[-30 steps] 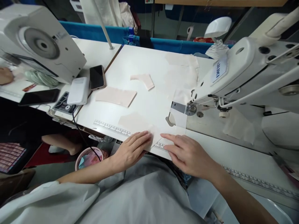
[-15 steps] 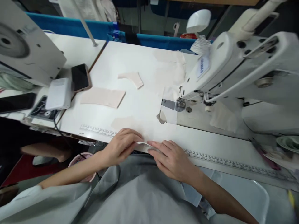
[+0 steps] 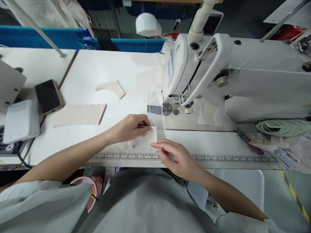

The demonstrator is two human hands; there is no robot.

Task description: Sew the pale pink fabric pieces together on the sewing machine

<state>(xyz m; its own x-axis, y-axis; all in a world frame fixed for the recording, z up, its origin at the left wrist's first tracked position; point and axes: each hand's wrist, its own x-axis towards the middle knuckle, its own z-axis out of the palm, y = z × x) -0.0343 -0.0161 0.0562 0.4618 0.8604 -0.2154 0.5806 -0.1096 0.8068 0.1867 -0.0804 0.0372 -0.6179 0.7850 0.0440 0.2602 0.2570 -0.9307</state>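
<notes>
Head view from over the person's shoulders: the left hand (image 3: pixel 130 127) has its grip pinched on the upper edge of a small pale fabric piece (image 3: pixel 144 137), thumb and fingers curled in near the corner. Right hand (image 3: pixel 181 158) is at the lower right corner of the same piece, index fingertip touching it and thumb just below; honestly can't tell if that grip is clamped on or only resting there. The cloth sits at the front of the white counter (image 3: pixel 85 71), just behind the printed ruler (image 3: pixel 218 158) and on the near side of the sewing machine (image 3: pixel 179 64). Off to the left there's a long pale panel (image 3: pixel 79 115) lying flat, a curved scrap (image 3: pixel 112 88) behind it, plus a dark-screened phone (image 3: pixel 50 96) beside a white box (image 3: pixel 21 121). Coiled green strip (image 3: pixel 283 127) over on the far right, btw.
</notes>
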